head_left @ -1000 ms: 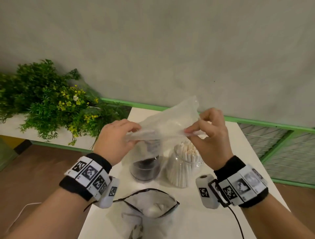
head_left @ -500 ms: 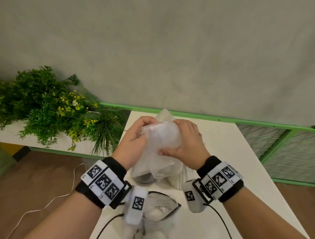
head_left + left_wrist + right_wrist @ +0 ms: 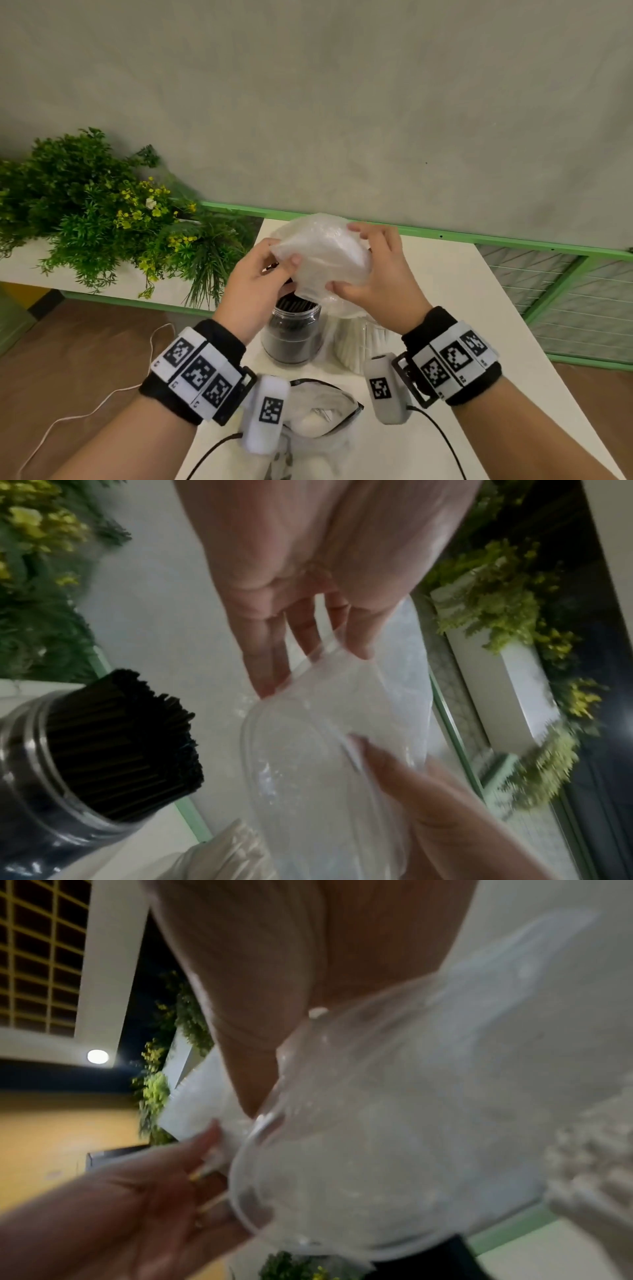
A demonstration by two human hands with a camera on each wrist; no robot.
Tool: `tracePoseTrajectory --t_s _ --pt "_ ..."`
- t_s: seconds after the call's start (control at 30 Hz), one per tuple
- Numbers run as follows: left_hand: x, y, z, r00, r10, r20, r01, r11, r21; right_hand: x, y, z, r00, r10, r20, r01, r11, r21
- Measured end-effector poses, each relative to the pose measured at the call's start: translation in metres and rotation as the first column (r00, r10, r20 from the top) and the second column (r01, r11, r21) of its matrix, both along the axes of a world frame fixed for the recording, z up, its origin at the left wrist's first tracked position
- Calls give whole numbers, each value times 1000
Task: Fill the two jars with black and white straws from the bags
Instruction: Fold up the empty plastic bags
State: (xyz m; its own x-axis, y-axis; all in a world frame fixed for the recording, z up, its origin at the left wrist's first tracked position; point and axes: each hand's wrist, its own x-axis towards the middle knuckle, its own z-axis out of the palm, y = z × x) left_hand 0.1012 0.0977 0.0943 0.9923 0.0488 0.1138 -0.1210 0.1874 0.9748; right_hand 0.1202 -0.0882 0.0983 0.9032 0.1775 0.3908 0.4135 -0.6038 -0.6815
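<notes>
Both hands hold a crumpled clear plastic bag [image 3: 322, 260] in the air above the two jars. My left hand [image 3: 274, 263] pinches its left side with thumb and fingers; my right hand [image 3: 370, 260] wraps round its right side, thumb underneath. Below them stands a glass jar packed with black straws [image 3: 291, 329], and right of it a jar of white straws [image 3: 356, 346], partly hidden by the bag. In the left wrist view the black straws [image 3: 113, 745] stick out of the jar mouth beside the bag [image 3: 335, 737]. The right wrist view is filled by the bag [image 3: 411, 1123].
A second bag with a black zip edge [image 3: 322, 407] lies on the white table [image 3: 479, 325] near me. Green plants with yellow flowers [image 3: 102, 222] stand left of the table. A green rail [image 3: 479, 240] runs along the far edge.
A second ago the bag was stretched flat between my hands. They came together and bunched it into a wad, which they now hold slightly farther out over the jars.
</notes>
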Motion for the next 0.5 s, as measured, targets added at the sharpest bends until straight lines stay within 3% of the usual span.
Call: tracePoseTrajectory --t_s 0.07,0.13,0.2,0.23,0.3,0.37,0.4,0.43,0.5 --pt "0 2 -3 1000 -12 29 12 1000 10 1 -5 -5 999 -24 -31 19 991 -132" --pt "-1 3 -6 998 25 49 -28 998 58 -2 -5 -6 999 -35 -10 34 993 -112" --pt "0 6 -7 988 79 130 -105 972 210 -5 -6 -7 997 -43 61 50 992 -115" --pt "0 9 -5 974 84 212 -153 929 337 -5 -9 -5 994 -37 102 57 979 -197" --pt "0 18 4 928 -51 369 -216 733 645 -2 -16 -1 990 19 142 48 892 -449" --pt "3 18 12 913 -280 295 -149 446 883 -1 -19 4 989 80 125 0 842 -539" --pt "4 14 10 914 -348 210 -74 365 928 -1 -18 6 987 99 124 -26 871 -491" --pt "4 8 6 924 -353 150 -9 371 929 -1 -17 7 986 95 139 -32 918 -396" --pt "1 -2 -1 961 -222 167 -30 516 856 0 -11 6 984 21 174 10 984 -179"
